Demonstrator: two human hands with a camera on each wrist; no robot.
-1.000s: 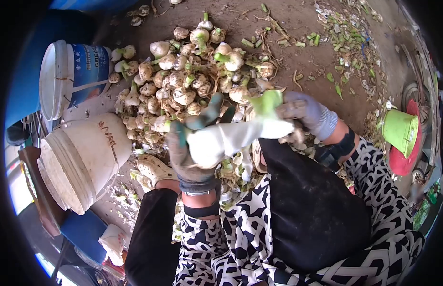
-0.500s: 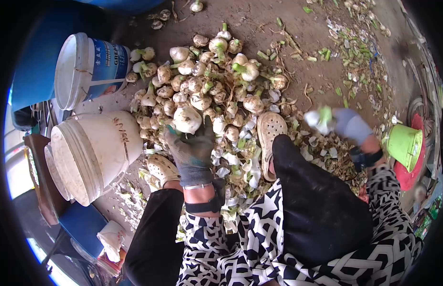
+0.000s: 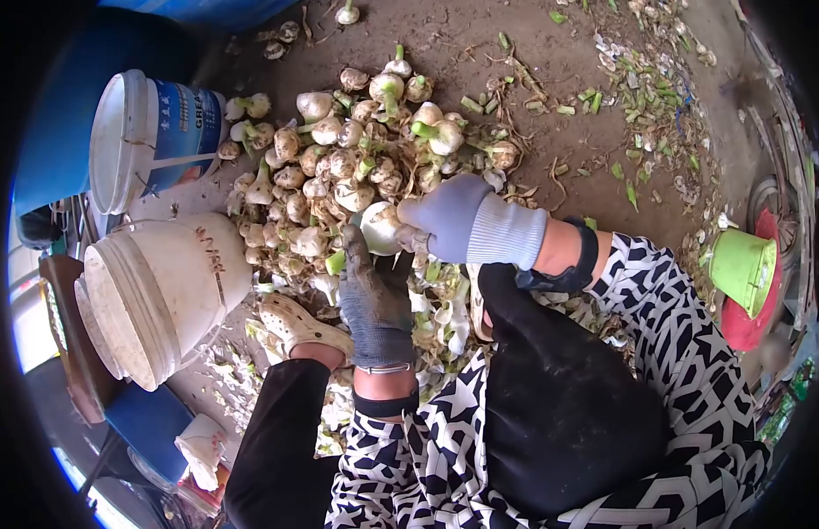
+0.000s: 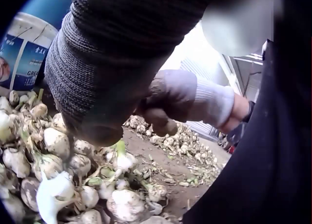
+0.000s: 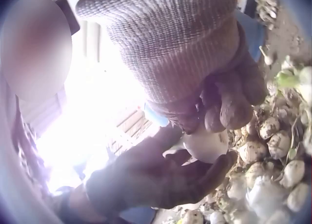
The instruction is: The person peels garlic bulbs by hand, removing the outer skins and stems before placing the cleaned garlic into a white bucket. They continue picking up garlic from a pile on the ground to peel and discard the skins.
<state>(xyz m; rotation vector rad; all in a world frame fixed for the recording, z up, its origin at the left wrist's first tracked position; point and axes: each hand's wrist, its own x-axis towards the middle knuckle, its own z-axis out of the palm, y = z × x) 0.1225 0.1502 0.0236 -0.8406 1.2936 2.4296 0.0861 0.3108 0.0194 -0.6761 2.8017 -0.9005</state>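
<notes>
A white garlic bulb (image 3: 380,227) is held in front of the person, over the near edge of a heap of garlic bulbs (image 3: 339,163). The left hand (image 3: 376,304), in a dark grey glove, grips the bulb from below, thumb and fingers on either side. From the right, the right hand (image 3: 454,220), in a pale lilac glove, has its curled fingers on the same bulb. In the right wrist view, the bulb's smooth white side (image 5: 207,147) shows between the two gloves. The right glove (image 4: 175,95) hides the bulb in the left wrist view.
Two buckets, a cream one (image 3: 167,291) and a blue-labelled one (image 3: 185,123), lie on the left. Peeled skins (image 3: 440,309) cover the ground between the clogs (image 3: 295,322). Cut green stalks (image 3: 643,115) litter the far right. A lime bucket (image 3: 743,269) stands at right.
The right hand swung out to the right with a blurred white and green piece, then came back without it to the bulb. The left hand kept a bulb in its grip.
</notes>
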